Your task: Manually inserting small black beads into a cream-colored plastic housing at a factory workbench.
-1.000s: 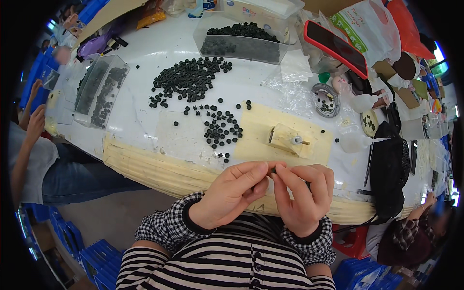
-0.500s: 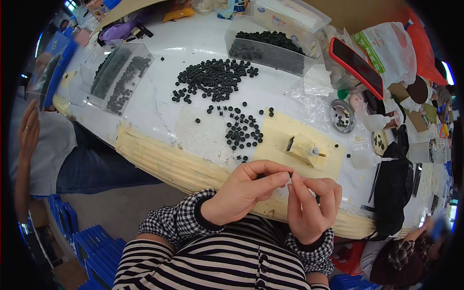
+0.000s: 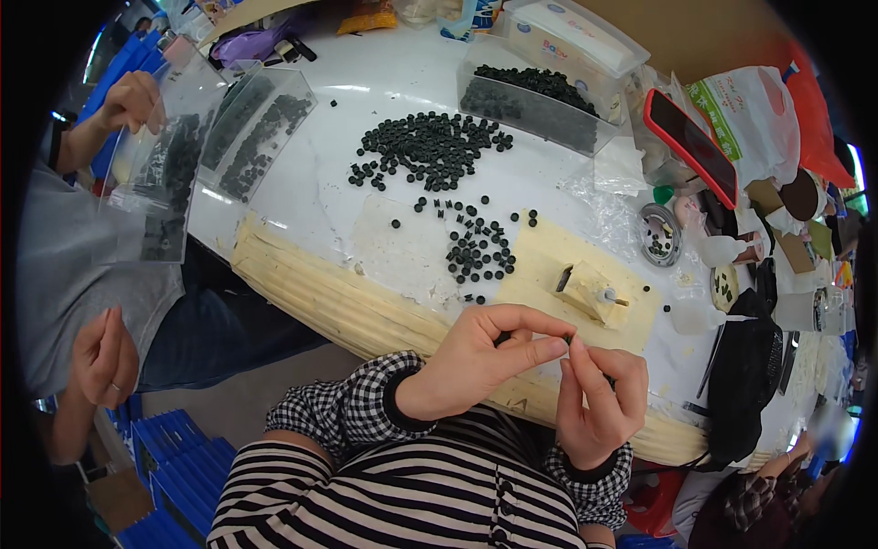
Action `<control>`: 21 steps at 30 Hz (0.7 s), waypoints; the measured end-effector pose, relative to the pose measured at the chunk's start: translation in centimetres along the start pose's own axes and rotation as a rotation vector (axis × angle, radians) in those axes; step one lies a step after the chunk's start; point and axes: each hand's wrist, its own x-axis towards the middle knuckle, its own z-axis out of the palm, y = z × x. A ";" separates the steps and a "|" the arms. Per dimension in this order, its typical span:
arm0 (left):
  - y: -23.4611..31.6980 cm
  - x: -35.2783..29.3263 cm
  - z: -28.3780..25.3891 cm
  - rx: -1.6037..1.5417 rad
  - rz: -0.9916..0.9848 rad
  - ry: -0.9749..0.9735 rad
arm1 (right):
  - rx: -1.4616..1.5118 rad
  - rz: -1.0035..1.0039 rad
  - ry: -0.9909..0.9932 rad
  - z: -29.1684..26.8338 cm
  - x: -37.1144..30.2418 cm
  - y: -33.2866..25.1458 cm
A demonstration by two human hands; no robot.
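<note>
My left hand (image 3: 480, 361) and my right hand (image 3: 599, 393) meet fingertip to fingertip above the near table edge. Pinched between them is a small black part (image 3: 568, 339), mostly hidden by the fingers. Another dark bit shows under the curled fingers of each hand, too covered to name. Just beyond my hands a loose group of small black round grooved parts (image 3: 480, 252) lies on the table, with a larger heap (image 3: 425, 151) farther back. To their right, a block wrapped in yellowish tape (image 3: 590, 295), with a short pin sticking out, stands on a yellow sheet (image 3: 540, 247).
A clear bin of black parts (image 3: 530, 123) stands at the back. A red-cased phone (image 3: 690, 146), a round metal dish (image 3: 659, 235), a squeeze bottle (image 3: 700, 318) and a black bag (image 3: 736, 375) crowd the right. At left a co-worker's hand (image 3: 133, 101) holds a tilted clear box (image 3: 137, 197).
The co-worker at left has brought a clear box with black parts into view beside the table. The view has shifted slightly; my hands keep the same pinch, fingertips together.
</note>
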 end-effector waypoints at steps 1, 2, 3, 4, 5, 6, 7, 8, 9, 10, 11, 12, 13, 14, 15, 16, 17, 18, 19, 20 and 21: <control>-0.1 -0.1 0.1 -0.007 0.004 -0.001 | 0.009 0.003 -0.002 -0.1 -0.1 -0.1; -0.3 -0.1 -0.1 -0.016 0.005 -0.002 | 0.016 0.021 -0.008 0.0 -0.1 -0.2; -0.3 -0.1 -0.2 -0.025 0.006 -0.002 | 0.022 0.040 -0.014 0.0 -0.2 -0.3; -0.3 0.0 -0.2 -0.020 0.028 -0.007 | 0.028 0.059 -0.020 0.0 -0.3 -0.3; -0.3 0.0 -0.1 -0.017 0.048 -0.014 | 0.044 0.068 -0.023 -0.1 -0.4 -0.4; -0.3 0.0 -0.1 -0.012 0.068 -0.022 | 0.059 0.079 -0.025 -0.1 -0.5 -0.4; -0.2 -0.1 -0.2 0.009 0.076 -0.006 | 0.073 0.090 -0.027 -0.1 -0.5 -0.4; 0.0 -0.3 -0.3 0.031 0.084 0.010 | 0.085 0.083 -0.035 0.0 -0.4 -0.5; 0.0 -0.3 -0.3 0.047 0.091 0.016 | 0.101 0.095 -0.037 0.0 -0.4 -0.6; -0.1 -0.4 -0.3 0.066 0.122 0.023 | 0.116 0.108 -0.039 0.1 -0.4 -0.8; -0.3 -0.4 -0.3 0.086 0.154 0.030 | 0.132 0.120 -0.041 0.1 -0.4 -0.8; -0.4 -0.4 -0.3 0.105 0.186 0.036 | 0.141 0.114 -0.040 0.0 -0.4 -0.8; -0.5 -0.3 -0.3 0.119 0.206 0.027 | 0.151 0.109 -0.040 -0.1 -0.4 -0.7; -0.5 -0.3 -0.3 0.132 0.226 0.017 | 0.160 0.104 -0.039 -0.2 -0.4 -0.7; -0.6 -0.2 -0.3 0.145 0.246 0.008 | 0.158 0.103 -0.043 -0.4 -0.4 -0.7; -0.5 -0.1 -0.2 0.144 0.243 -0.001 | 0.156 0.103 -0.047 -0.5 -0.5 -0.6; -0.3 -0.1 -0.2 0.146 0.241 -0.005 | 0.159 0.101 -0.051 -0.5 -0.5 -0.5; -0.2 -0.1 -0.2 0.148 0.239 -0.010 | 0.158 0.093 -0.046 -0.5 -0.4 -0.4; -0.1 -0.1 -0.2 0.153 0.239 -0.012 | 0.157 0.085 -0.041 -0.6 -0.4 -0.3; 0.0 -0.1 -0.1 0.158 0.239 -0.016 | 0.155 0.079 -0.035 -0.6 -0.4 -0.2; 0.1 -0.1 -0.1 0.164 0.238 -0.019 | 0.156 0.083 -0.038 -0.7 -0.4 -0.3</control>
